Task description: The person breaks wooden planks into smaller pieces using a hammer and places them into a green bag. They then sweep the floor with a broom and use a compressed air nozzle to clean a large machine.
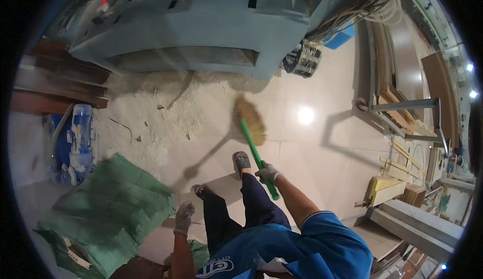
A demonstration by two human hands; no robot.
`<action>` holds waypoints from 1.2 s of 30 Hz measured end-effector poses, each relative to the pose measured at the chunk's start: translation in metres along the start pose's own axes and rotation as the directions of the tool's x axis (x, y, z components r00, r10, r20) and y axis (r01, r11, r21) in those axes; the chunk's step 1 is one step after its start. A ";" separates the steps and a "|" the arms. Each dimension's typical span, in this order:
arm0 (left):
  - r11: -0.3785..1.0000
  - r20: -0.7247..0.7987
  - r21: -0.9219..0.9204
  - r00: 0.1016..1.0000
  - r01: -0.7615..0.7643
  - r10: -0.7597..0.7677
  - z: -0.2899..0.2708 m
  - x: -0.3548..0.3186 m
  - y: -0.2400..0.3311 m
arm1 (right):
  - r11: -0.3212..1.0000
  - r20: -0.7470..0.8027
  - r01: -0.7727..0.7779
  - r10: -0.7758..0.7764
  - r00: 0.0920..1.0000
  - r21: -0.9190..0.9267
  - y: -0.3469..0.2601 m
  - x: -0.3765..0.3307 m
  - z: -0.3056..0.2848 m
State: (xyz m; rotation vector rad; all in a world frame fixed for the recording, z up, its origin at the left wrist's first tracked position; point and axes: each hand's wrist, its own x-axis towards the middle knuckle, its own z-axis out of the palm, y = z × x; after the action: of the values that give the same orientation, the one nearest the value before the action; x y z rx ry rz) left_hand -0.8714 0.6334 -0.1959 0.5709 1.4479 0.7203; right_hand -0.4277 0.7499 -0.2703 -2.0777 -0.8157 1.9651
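Note:
In my gloved right hand (268,172) is the green handle of a broom (251,120), gripped near its top end. The broom's tan bristle head spreads on the tiled floor in front of my feet. My gloved left hand (184,217) hangs at my left side, fingers curled in, with nothing seen in it. Pale sawdust (156,113) covers the floor to the front left, with a few dark scraps and a thin strip lying in it. Both my feet stand on the tiles, in dark slippers.
A large blue-grey machine (196,27) stands ahead, above the sawdust. At left are a blue motor (80,138) and green woven sacks (110,203). A metal-framed rack (407,105) with boards stands at right, near yellow wood pieces (386,188). Cables and a blue bin (339,36) are beyond.

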 end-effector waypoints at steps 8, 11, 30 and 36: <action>0.974 -0.112 0.173 0.986 0.145 -0.126 -0.062 -0.045 -0.035 | 0.940 -0.016 0.072 -0.070 0.997 0.333 -0.022 -0.127 -0.030; 0.956 -0.227 -0.189 0.938 0.223 -0.264 -0.094 -0.079 -0.068 | 0.936 -0.308 0.082 0.029 0.951 0.342 -0.013 -0.127 -0.033; 0.884 -0.324 -0.107 0.824 0.456 -0.464 -0.080 -0.099 -0.058 | 0.958 0.248 0.233 -0.188 0.950 -0.166 -0.254 0.153 0.090; 0.909 -0.353 -0.146 0.838 0.390 -0.416 -0.083 -0.053 0.009 | 0.947 0.050 0.204 -0.198 0.979 -0.249 -0.257 0.064 0.050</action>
State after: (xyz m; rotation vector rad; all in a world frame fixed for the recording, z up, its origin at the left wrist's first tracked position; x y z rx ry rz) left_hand -0.9537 0.5942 -0.1583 0.0552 1.8213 0.5537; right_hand -0.5464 0.9841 -0.2100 -2.0047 -1.2896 1.8637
